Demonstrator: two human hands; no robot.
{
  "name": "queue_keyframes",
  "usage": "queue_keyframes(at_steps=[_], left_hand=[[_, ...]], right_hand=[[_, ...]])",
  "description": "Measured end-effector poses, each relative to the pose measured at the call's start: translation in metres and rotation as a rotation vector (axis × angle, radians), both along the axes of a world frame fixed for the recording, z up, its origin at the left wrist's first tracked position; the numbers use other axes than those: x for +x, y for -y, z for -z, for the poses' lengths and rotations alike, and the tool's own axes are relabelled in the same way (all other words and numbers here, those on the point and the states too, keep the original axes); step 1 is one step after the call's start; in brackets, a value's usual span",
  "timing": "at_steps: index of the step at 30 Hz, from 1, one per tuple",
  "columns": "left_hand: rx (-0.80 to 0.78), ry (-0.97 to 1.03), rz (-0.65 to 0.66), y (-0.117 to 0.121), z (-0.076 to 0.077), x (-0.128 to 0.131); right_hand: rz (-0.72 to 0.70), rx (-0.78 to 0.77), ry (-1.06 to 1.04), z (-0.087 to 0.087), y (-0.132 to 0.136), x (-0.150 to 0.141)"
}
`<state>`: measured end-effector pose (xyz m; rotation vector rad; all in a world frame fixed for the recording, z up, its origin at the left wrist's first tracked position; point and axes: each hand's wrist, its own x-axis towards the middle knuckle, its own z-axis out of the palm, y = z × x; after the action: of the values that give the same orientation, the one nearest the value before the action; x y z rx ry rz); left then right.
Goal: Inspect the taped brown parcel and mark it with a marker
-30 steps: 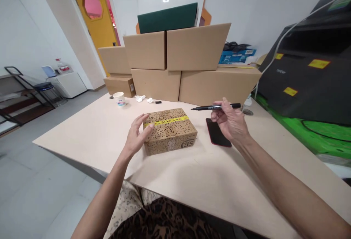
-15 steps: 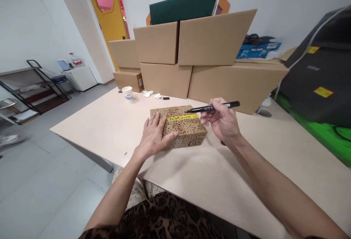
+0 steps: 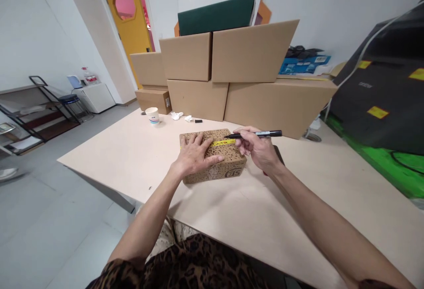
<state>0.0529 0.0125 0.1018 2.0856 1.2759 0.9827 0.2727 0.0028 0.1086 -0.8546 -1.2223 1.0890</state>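
My right hand (image 3: 260, 150) pinched a black marker (image 3: 271, 133), my left hand (image 3: 194, 154) splayed across a brown cardboard box (image 3: 228, 152) near the beige table's (image 3: 109, 156) front edge.

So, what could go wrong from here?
The uncapped black marker points toward the left hand on the speckled cardboard box, so a slip might ink those fingers. The phone, partly hidden behind the right hand, could get nudged. What looks like the marker's cap lies loose near crumpled tissue and might be overlooked.
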Motion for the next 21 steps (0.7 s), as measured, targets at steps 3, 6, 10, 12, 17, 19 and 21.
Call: queue_keyframes(at_steps=[3, 6, 10, 12, 17, 19, 21], left_hand=[[0.001, 0.057, -0.004, 0.0, 0.006, -0.001], [0.005, 0.024, -0.004, 0.0, 0.006, -0.001], [0.029, -0.019, -0.007, 0.002, 0.005, 0.0], [0.036, -0.007, -0.006, 0.002, 0.006, 0.001], [0.087, -0.108, -0.022, 0.001, 0.012, 0.0], [0.12, -0.147, -0.033, 0.001, 0.012, 0.0], [0.127, -0.202, -0.035, 0.003, 0.009, 0.001]], right_hand=[[0.013, 0.043, 0.057, 0.002, -0.001, -0.001], [0.083, 0.089, 0.063, 0.008, -0.004, -0.003], [0.119, 0.085, 0.141, 0.018, -0.01, -0.002], [0.111, 0.113, 0.193, 0.02, -0.011, -0.001], [0.156, 0.194, 0.273, 0.017, -0.008, -0.003], [0.185, 0.209, 0.269, 0.018, -0.007, -0.005], [0.214, 0.218, 0.272, 0.019, -0.007, -0.006]])
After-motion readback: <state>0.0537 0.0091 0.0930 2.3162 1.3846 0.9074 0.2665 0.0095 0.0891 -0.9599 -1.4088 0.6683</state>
